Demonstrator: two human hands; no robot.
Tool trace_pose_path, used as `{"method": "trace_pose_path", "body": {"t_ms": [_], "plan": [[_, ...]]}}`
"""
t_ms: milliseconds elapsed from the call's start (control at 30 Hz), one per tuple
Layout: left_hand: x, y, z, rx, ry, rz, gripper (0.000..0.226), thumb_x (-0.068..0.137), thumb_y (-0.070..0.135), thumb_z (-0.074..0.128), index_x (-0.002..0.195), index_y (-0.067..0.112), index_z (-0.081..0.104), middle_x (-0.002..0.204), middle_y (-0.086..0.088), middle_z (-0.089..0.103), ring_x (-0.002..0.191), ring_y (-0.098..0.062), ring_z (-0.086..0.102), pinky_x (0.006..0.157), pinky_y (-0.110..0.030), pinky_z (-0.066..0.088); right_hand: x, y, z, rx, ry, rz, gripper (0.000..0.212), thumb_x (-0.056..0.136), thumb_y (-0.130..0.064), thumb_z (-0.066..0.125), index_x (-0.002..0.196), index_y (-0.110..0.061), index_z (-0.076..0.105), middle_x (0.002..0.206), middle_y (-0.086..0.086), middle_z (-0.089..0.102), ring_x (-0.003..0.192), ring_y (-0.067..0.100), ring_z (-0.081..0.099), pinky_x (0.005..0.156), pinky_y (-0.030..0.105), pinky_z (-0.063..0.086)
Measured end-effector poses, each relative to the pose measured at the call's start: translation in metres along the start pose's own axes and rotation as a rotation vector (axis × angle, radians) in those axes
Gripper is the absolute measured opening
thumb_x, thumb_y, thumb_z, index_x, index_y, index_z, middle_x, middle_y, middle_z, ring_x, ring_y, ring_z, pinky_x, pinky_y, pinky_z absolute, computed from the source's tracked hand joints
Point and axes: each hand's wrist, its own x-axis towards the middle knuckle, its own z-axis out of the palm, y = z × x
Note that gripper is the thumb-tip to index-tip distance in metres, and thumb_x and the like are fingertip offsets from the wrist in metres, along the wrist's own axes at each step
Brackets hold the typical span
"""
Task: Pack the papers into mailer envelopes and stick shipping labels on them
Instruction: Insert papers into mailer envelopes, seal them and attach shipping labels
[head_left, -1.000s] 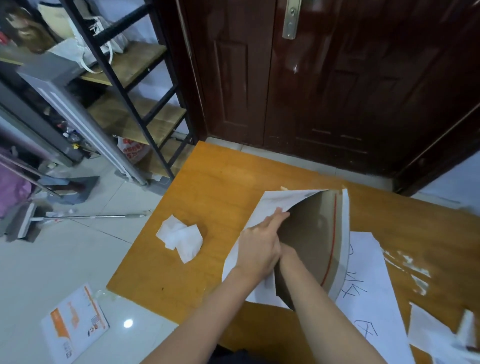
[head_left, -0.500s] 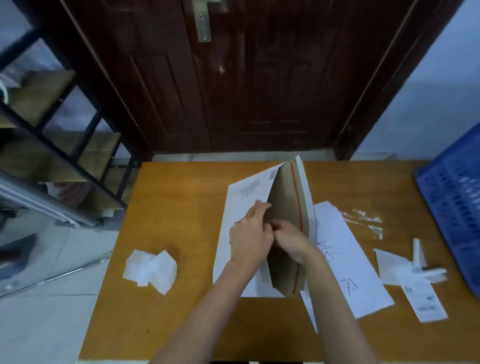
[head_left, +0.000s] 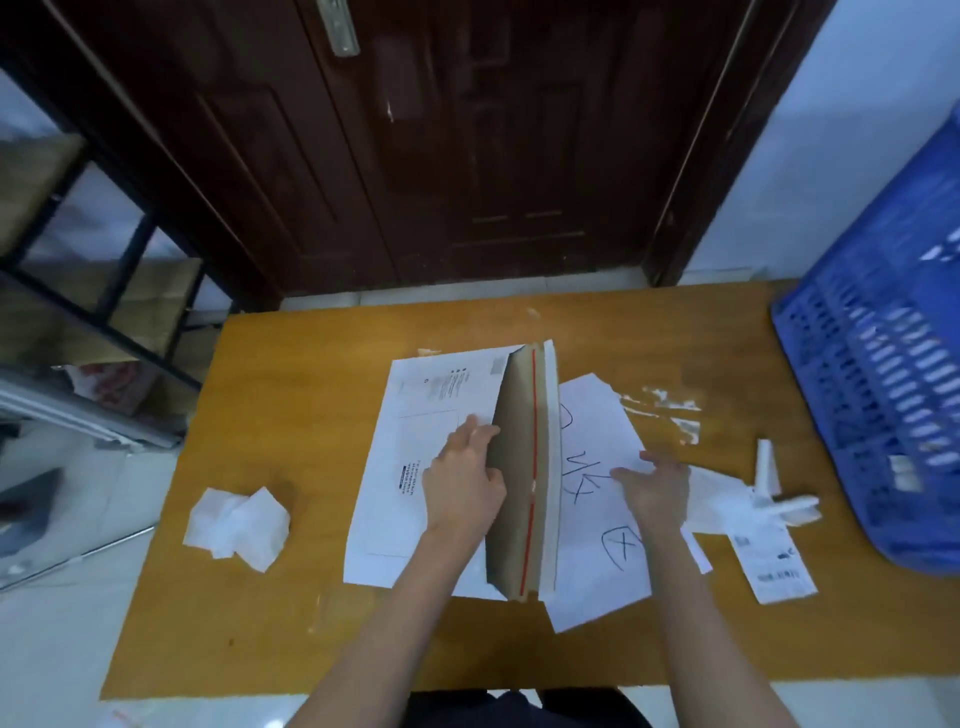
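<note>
Left hand (head_left: 462, 483) grips the mailer envelope (head_left: 415, 467) mid-worktop (head_left: 291, 395), flap (head_left: 527, 467) raised. Right hand (head_left: 655, 488), grip released, fingers flat on the handwritten paper (head_left: 597, 551) just beside it.

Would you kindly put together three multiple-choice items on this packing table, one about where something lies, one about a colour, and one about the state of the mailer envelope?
1. Where does the crumpled white tissue lie on the table?
A. Left of the mailer envelope
B. Inside the blue crate
C. Under the handwritten sheet

2. What colour is the tear strip down the mailer envelope?
A. Green
B. Red
C. Black

3. What state is the mailer envelope in?
A. Sealed and lying flat
B. Torn in two
C. Open, its flap standing up

Answers:
1. A, since the tissue sits near the table's left edge, apart from the envelope.
2. B, since a thin red line runs the length of the brown inner face.
3. C, since the left hand holds the flap up while the right hand rests on the handwritten sheet.
</note>
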Motion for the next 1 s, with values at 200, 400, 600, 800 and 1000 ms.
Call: {"method": "trace_pose_path", "body": {"t_ms": [200, 400, 600, 800, 1000], "plan": [[-0.010, 0.022, 0.012, 0.023, 0.037, -0.133, 0.047, 0.087, 0.018, 0.055, 0.131, 0.031, 0.045, 0.147, 0.009, 0.038, 0.112, -0.017, 0.058, 0.081, -0.029, 0.053, 0.015, 0.010, -0.004, -0.570, -0.027, -0.143, 0.085, 0.074, -0.044, 0.076, 0.136, -0.009, 0.030, 0.141, 0.013, 0.028, 0.126, 0.032, 0.035, 0.096, 0.037, 0.040], [-0.016, 0.032, 0.016, 0.014, 0.062, -0.198, 0.046, 0.085, 0.014, 0.055, 0.128, 0.028, 0.048, 0.145, 0.009, 0.038, 0.105, -0.018, 0.060, 0.074, -0.027, 0.052, 0.031, 0.015, -0.005, -0.457, -0.075, -0.095, 0.074, 0.073, -0.026, 0.075, 0.128, -0.007, 0.030, 0.129, 0.016, 0.047, 0.116, 0.034, 0.048, 0.093, 0.039, 0.045], [-0.010, 0.033, 0.021, 0.039, 0.045, -0.200, 0.043, 0.087, 0.017, 0.056, 0.128, 0.027, 0.048, 0.142, 0.007, 0.039, 0.104, -0.017, 0.059, 0.071, -0.025, 0.051, 0.042, -0.007, -0.022, -0.135, -0.270, -0.096, 0.034, 0.082, -0.021, 0.064, 0.114, -0.013, 0.060, 0.111, 0.008, 0.065, 0.103, 0.030, 0.060, 0.078, 0.030, 0.044], [-0.008, 0.036, 0.026, 0.068, 0.002, -0.189, 0.043, 0.090, 0.022, 0.056, 0.131, 0.030, 0.045, 0.144, 0.007, 0.036, 0.116, -0.016, 0.053, 0.082, -0.024, 0.052, 0.034, -0.034, -0.037, -0.192, -0.150, -0.222, 0.039, 0.086, -0.010, 0.052, 0.124, -0.016, 0.056, 0.121, 0.010, 0.063, 0.111, 0.032, 0.057, 0.079, 0.031, 0.042], [-0.009, 0.035, 0.028, 0.106, 0.000, -0.187, 0.044, 0.091, 0.025, 0.054, 0.133, 0.032, 0.043, 0.150, 0.002, 0.023, 0.126, -0.019, 0.042, 0.082, -0.026, 0.052, 0.012, -0.066, -0.062, -0.250, 0.037, -0.335, 0.031, 0.079, -0.007, 0.049, 0.107, -0.016, 0.061, 0.104, 0.012, 0.065, 0.095, 0.034, 0.058, 0.075, 0.033, 0.045]]}}
